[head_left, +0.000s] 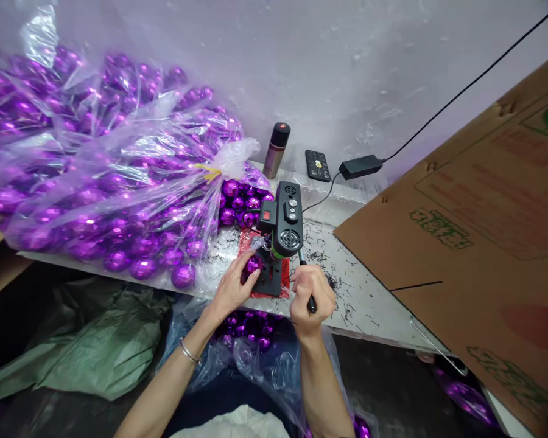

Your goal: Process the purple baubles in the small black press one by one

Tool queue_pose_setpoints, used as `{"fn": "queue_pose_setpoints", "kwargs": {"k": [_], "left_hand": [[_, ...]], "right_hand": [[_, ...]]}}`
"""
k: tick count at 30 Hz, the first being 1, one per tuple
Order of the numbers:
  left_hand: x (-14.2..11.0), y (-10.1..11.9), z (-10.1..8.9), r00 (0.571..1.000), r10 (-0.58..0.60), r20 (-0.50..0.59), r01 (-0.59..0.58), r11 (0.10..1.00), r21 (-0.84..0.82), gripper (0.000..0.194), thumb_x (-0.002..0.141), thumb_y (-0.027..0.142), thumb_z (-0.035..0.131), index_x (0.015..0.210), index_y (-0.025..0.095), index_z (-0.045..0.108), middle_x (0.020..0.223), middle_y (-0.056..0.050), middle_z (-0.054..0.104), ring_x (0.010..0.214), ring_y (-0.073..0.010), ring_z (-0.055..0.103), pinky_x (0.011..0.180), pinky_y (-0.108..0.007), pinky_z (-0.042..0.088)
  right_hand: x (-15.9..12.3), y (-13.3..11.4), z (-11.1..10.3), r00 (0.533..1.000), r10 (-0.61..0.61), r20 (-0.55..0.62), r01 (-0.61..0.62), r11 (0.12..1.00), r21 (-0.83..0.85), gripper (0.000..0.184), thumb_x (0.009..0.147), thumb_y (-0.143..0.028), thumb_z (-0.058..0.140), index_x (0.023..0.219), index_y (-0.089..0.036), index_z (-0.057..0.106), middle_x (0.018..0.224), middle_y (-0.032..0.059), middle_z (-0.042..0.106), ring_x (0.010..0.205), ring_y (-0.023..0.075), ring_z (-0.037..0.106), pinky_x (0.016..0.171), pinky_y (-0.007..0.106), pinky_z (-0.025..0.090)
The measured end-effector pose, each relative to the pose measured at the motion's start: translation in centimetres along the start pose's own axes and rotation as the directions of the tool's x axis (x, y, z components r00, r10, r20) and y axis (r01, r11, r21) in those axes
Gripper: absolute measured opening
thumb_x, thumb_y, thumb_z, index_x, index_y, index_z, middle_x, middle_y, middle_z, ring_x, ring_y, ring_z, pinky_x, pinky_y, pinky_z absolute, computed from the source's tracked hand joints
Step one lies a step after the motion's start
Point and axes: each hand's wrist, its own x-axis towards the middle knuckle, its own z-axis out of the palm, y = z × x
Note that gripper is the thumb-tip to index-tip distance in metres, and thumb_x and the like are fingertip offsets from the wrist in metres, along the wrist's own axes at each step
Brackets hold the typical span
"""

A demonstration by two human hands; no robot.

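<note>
My left hand (234, 283) grips a shiny purple faceted ball (254, 263), its fingers and thumb pressed on it under a small black bench drill press (288, 219). The drill's tip is hidden from this angle. With closed fingers, my right hand (313, 298) holds the drill's black-gripped lever (311, 304), which slants down toward me. Beneath the ball is the machine's slotted black base (271, 280), lying on a red sheet (285, 275). More purple balls (246, 204) are heaped just behind the left hand, next to the machine.
A big clear plastic bag of purple balls (119, 176) covers the bench's left side. Behind the drill stand a spray can (276, 150), a phone (317, 165) and a power adapter (360, 165). A cardboard box (475, 225) is at right. Dark shavings litter the bench (360, 292).
</note>
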Motion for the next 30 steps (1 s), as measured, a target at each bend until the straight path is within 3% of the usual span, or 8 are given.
{"fn": "queue_pose_setpoints", "kwargs": {"k": [4,10,14,18,23,30], "left_hand": [[0.7,-0.6,0.8,0.997,0.07,0.013,-0.071,0.986,0.148,0.056,0.094,0.043,0.064,0.144,0.021,0.051,0.143,-0.014,0.063,0.135,-0.03,0.06,0.112,-0.048,0.05],[1.8,-0.7,1.6,0.993,0.111,0.037,-0.117,0.968,0.224,0.05,0.081,0.033,0.08,0.126,0.02,0.061,0.117,-0.01,0.072,0.113,-0.0301,0.069,0.099,-0.046,0.057],[2.4,-0.5,2.0,0.998,0.064,0.026,-0.068,0.963,0.261,0.053,0.077,0.031,0.083,0.125,0.02,0.063,0.116,-0.011,0.071,0.113,-0.0315,0.069,0.1,-0.047,0.056],[2.5,-0.7,1.6,0.999,0.043,0.016,-0.045,0.97,0.24,0.057,0.074,0.034,0.085,0.125,0.02,0.065,0.121,-0.012,0.07,0.119,-0.0347,0.065,0.105,-0.05,0.053],[2.8,-1.2,0.1,0.995,0.083,0.053,-0.092,0.977,0.192,0.055,0.073,0.033,0.085,0.124,0.024,0.067,0.118,-0.009,0.071,0.115,-0.0323,0.067,0.103,-0.048,0.054],[2.9,-1.7,-0.3,0.988,-0.044,0.146,0.045,0.999,-0.001,0.065,0.078,0.038,0.082,0.135,0.02,0.059,0.129,-0.012,0.07,0.118,-0.0308,0.069,0.104,-0.046,0.054]], "right_hand": [[0.0,-0.1,-0.1,1.0,-0.004,0.008,0.004,1.0,-0.015,0.029,0.095,-0.004,0.046,0.072,-0.022,0.048,0.067,-0.0018,0.054,0.064,0.0115,0.054,0.059,0.027,0.041],[-0.1,-0.2,-0.2,1.0,-0.011,0.02,0.011,1.0,-0.024,0.029,0.094,-0.003,0.046,0.072,-0.022,0.048,0.067,-0.0016,0.055,0.064,0.0113,0.055,0.059,0.026,0.041],[0.0,-0.2,-0.3,1.0,-0.013,0.025,0.014,0.999,-0.039,0.028,0.094,-0.004,0.046,0.072,-0.022,0.049,0.066,-0.0016,0.056,0.062,0.0113,0.055,0.058,0.026,0.042],[-0.1,-0.2,-0.3,0.999,-0.032,0.03,0.034,0.998,-0.058,0.028,0.094,-0.005,0.046,0.073,-0.022,0.048,0.065,-0.0015,0.056,0.061,0.0118,0.056,0.057,0.026,0.042],[-0.5,0.0,-0.2,1.0,-0.017,0.012,0.017,0.999,-0.045,0.028,0.096,-0.007,0.046,0.072,-0.022,0.047,0.065,-0.0016,0.055,0.062,0.0118,0.056,0.057,0.026,0.04],[-0.9,0.2,-0.2,1.0,-0.014,0.026,0.016,0.998,-0.054,0.027,0.097,-0.011,0.047,0.073,-0.022,0.049,0.066,-0.0008,0.057,0.061,0.012,0.056,0.057,0.027,0.041]]}}
